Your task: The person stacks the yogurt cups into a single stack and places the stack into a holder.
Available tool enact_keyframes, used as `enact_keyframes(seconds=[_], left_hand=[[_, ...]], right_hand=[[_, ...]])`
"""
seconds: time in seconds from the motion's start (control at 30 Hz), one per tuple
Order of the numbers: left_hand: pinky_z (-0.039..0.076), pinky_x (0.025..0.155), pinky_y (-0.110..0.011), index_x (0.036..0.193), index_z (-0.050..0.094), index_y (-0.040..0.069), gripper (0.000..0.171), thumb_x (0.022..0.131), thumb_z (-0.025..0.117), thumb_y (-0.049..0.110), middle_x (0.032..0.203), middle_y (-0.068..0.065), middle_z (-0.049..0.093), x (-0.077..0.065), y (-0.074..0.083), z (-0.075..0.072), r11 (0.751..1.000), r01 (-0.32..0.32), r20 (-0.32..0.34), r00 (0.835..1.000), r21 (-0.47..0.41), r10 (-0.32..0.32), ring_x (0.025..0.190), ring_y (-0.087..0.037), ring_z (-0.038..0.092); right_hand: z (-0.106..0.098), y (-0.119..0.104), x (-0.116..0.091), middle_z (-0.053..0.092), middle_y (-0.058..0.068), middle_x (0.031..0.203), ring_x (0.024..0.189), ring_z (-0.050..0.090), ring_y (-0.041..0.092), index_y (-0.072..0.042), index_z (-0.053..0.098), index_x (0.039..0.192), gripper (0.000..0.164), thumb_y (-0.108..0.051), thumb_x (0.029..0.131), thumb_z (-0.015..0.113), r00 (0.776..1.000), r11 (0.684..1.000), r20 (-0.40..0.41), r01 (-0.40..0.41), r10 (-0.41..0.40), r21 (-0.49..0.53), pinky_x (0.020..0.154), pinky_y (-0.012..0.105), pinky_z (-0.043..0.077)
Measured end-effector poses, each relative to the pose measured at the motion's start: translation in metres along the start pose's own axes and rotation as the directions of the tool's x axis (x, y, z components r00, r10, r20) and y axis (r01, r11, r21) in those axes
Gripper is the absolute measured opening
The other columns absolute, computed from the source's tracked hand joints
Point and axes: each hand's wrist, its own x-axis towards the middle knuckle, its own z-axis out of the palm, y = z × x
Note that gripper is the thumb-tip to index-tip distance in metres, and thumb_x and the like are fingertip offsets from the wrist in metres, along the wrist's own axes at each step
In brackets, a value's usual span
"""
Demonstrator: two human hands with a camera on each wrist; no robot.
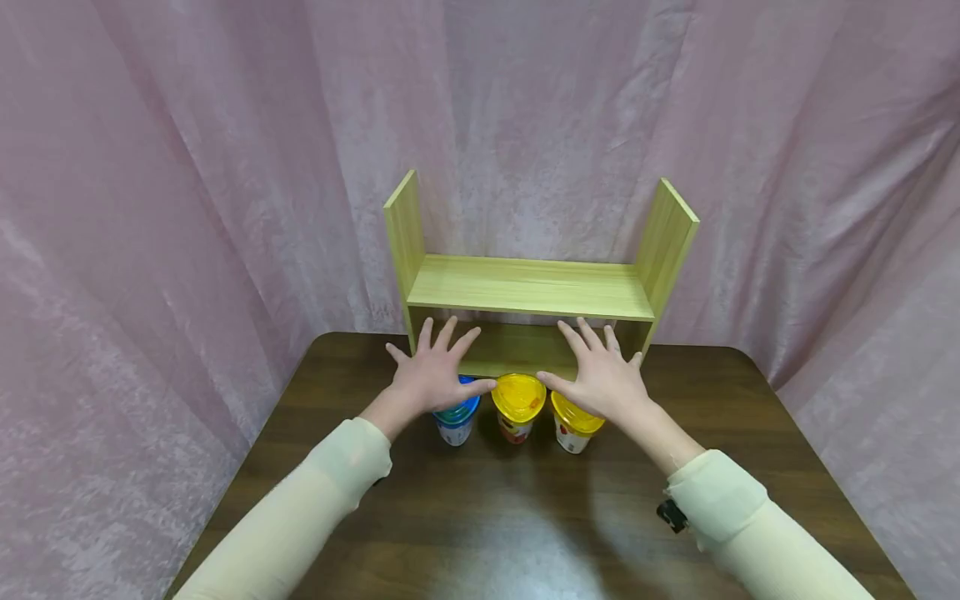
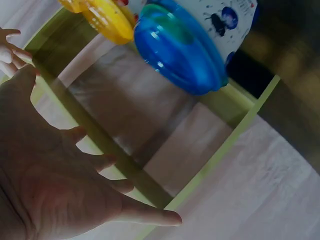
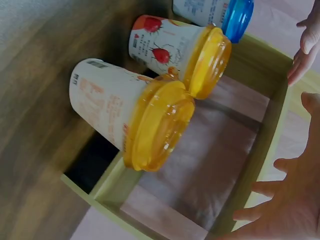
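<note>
My left hand (image 1: pixel 433 375) is spread with straight fingers above a cup with a blue lid (image 1: pixel 459 410), holding nothing. Likewise my right hand (image 1: pixel 604 379) has its fingers fanned out over a cup with a yellow lid (image 1: pixel 576 417), partly covering that lid. Between the two hands stands another yellow-lidded cup (image 1: pixel 517 400), with red fruit printed on its white side (image 3: pixel 162 47). All three cups stand upright in a row on the table. Just behind them is a light wooden shelf (image 1: pixel 528 285); the fingertips overlap its lower opening in the head view.
The dark wooden table (image 1: pixel 480 517) has rounded far corners. Pink curtains (image 1: pixel 540 125) hang behind and on both sides. The shelf has two upright side panels (image 1: pixel 667 242) and a lower board (image 1: pixel 510 346). A small black device (image 1: pixel 672 516) sits at the right wrist.
</note>
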Motion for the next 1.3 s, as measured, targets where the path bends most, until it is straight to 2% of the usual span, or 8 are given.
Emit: enact_keyframes(seconds=[0.2, 0.5, 0.87, 1.3], left_hand=[[0.010, 0.096, -0.089, 0.162, 0.015, 0.039, 0.094, 0.085, 0.042, 0.086, 0.170, -0.005, 0.004, -0.004, -0.005, 0.011, 1.000, 0.018, 0.020, 1.000, -0.021, -0.018, 0.153, -0.042, -0.003], [0.007, 0.095, -0.090, 0.162, 0.017, 0.038, 0.094, 0.085, 0.045, 0.084, 0.170, -0.007, 0.005, -0.003, -0.016, 0.030, 0.997, 0.042, 0.063, 0.997, -0.068, -0.037, 0.152, -0.044, -0.001], [0.009, 0.094, -0.090, 0.161, 0.021, 0.037, 0.094, 0.084, 0.047, 0.084, 0.169, -0.008, 0.009, -0.005, -0.021, 0.046, 0.991, 0.064, 0.092, 0.994, -0.118, -0.053, 0.152, -0.044, 0.003], [0.010, 0.091, -0.092, 0.161, 0.023, 0.035, 0.097, 0.082, 0.050, 0.085, 0.168, -0.010, 0.013, -0.006, -0.030, 0.064, 0.979, 0.082, 0.083, 0.994, -0.185, -0.068, 0.151, -0.048, 0.005]], right_hand=[[0.010, 0.002, -0.004, 0.019, 0.011, 0.167, 0.147, 0.015, 0.053, -0.027, 0.023, 0.162, 0.092, -0.074, 0.089, 0.055, 1.000, 1.000, 0.011, -0.018, 0.018, 0.025, 0.096, 0.088, 0.016], [0.025, 0.008, -0.006, 0.022, 0.014, 0.165, 0.140, 0.021, 0.063, -0.024, 0.026, 0.161, 0.097, -0.082, 0.086, 0.047, 0.998, 0.998, 0.038, -0.052, 0.051, 0.027, 0.092, 0.089, 0.019], [0.047, 0.025, -0.009, 0.023, 0.019, 0.164, 0.136, 0.023, 0.068, -0.022, 0.025, 0.161, 0.093, -0.071, 0.089, 0.057, 0.992, 0.994, 0.087, -0.092, 0.087, 0.058, 0.088, 0.091, 0.018], [0.063, 0.028, -0.012, 0.022, 0.024, 0.163, 0.132, 0.027, 0.070, -0.020, 0.022, 0.162, 0.096, -0.071, 0.089, 0.059, 0.989, 0.992, 0.113, -0.102, 0.094, 0.073, 0.084, 0.092, 0.021]])
